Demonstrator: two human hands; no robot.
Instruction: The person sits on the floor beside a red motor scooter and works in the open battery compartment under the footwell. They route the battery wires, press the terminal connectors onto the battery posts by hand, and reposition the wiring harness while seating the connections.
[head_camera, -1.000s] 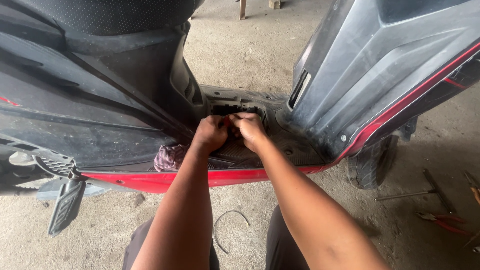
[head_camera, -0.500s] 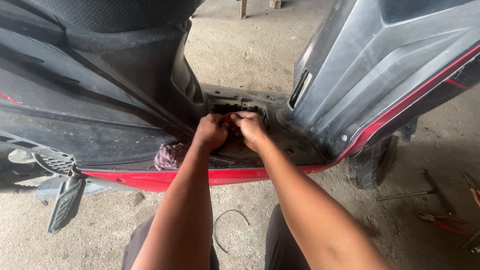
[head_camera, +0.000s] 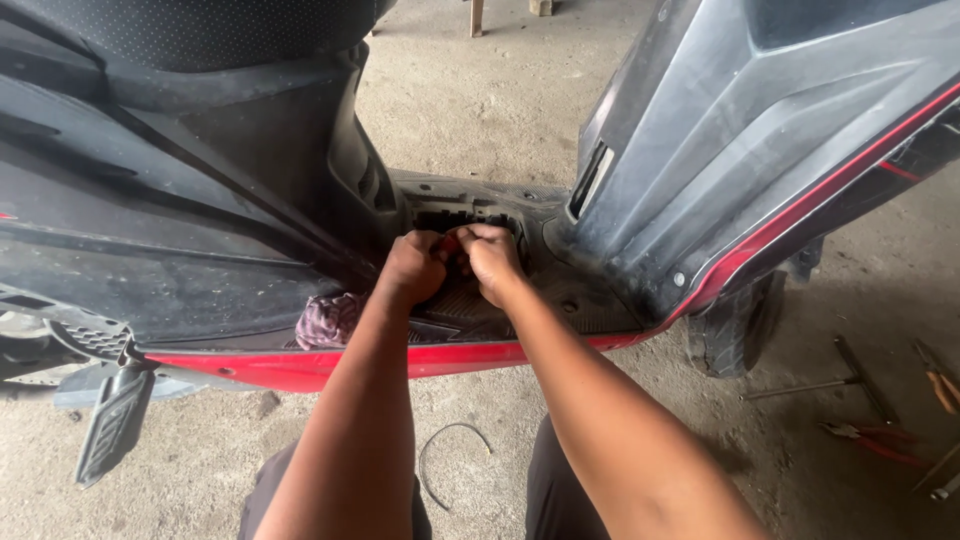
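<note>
Both hands meet at the centre of the scooter's ribbed black footboard (head_camera: 560, 300), just below the rectangular opening (head_camera: 462, 216): left hand (head_camera: 413, 267) and right hand (head_camera: 490, 258) knuckle to knuckle, fingers curled tight around a small red item (head_camera: 451, 243) pinched between them (mostly hidden, so shape and long axis unclear). Neither hand is nearer; both touch it. Surrounding panels are dusty matte plastic with red trim (head_camera: 330, 365), a crumpled rag (head_camera: 330, 320) just left of the left wrist.
</note>
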